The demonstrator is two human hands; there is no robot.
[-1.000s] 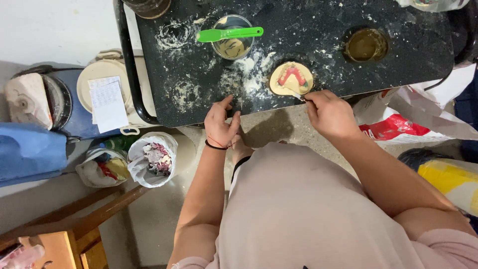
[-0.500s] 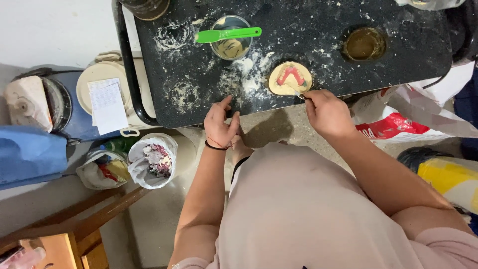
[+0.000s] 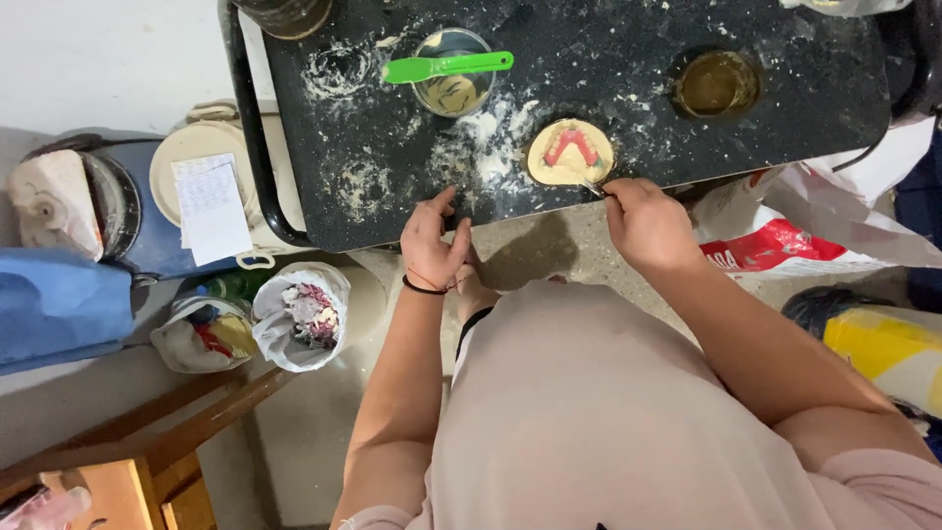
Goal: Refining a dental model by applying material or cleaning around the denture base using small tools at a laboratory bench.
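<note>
A small metal tool is pinched in the closed fingers of the right hand, and only its tip is seen, touching the near edge of the round yellow mould with a red arch on the black table. The left hand is rested at the table edge with fingers loosely open, holding nothing. The table's far side is cut off by the frame.
</note>
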